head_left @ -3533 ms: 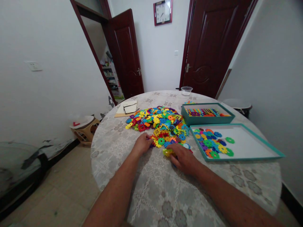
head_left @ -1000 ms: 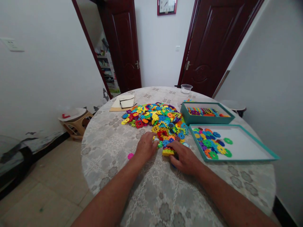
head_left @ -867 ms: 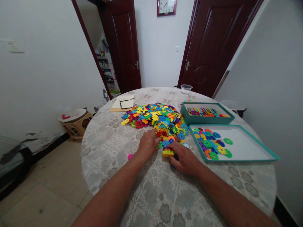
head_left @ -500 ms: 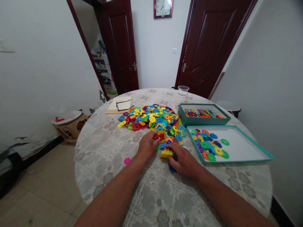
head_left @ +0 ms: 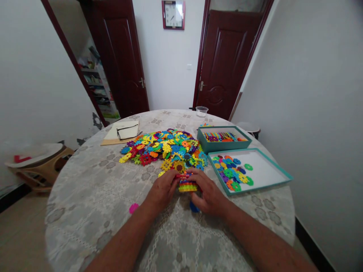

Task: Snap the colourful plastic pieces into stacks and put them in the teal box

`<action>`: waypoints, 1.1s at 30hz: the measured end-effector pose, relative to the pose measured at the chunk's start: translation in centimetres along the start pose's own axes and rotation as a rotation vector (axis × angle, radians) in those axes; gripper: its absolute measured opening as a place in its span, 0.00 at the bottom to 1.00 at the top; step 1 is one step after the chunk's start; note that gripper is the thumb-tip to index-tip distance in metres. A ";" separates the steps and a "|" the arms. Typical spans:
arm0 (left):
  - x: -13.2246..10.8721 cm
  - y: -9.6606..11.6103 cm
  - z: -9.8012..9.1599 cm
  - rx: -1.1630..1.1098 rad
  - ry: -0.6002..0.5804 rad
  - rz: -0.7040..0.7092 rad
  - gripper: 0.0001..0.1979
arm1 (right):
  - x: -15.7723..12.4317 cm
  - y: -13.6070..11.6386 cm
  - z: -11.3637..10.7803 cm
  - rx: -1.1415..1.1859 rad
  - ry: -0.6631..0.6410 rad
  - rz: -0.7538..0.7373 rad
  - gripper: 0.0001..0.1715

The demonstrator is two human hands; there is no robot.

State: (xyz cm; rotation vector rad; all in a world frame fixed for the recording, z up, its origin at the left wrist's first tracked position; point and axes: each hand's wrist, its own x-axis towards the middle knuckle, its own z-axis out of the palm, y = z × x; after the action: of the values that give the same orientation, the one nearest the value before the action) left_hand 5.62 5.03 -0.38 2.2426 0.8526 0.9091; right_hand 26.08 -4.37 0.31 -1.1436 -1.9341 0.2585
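Note:
A short stack of flower-shaped plastic discs [head_left: 187, 186], with yellow, orange and blue layers, is between my hands near the pile's front edge. My right hand [head_left: 209, 192] is closed around its right side, thumb low and fingers over the top. My left hand [head_left: 163, 189] is closed at the left end, its fingertips on red-pink discs [head_left: 181, 175] at the top; the fingers partly cover them. Beneath my right thumb a blue disc [head_left: 194, 206] lies on the cloth. A pink disc [head_left: 134, 208] sits apart, left of my left forearm.
Beyond my hands spreads a heap of coloured discs [head_left: 167, 145]. To the right are a teal box [head_left: 224, 145] holding rows of discs and a shallow teal-rimmed lid [head_left: 263, 170] with loose discs. Glasses [head_left: 127, 133] rest on a pad at the back left; a clear bowl [head_left: 202, 111] stands farther back.
My left hand has come away from the heap with red discs and met the stack at my right hand. The camera view has shifted, moving the table leftward in the picture.

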 end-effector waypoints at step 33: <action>-0.3 -1.6 1.2 -0.004 -0.024 0.159 0.19 | -0.5 2.1 0.8 -0.037 -0.007 0.055 0.40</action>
State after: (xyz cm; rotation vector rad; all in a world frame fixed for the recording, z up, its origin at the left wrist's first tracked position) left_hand 5.82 5.52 -2.34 2.3388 0.6686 0.9517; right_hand 26.83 -3.41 -1.62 -1.2235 -1.9221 0.2573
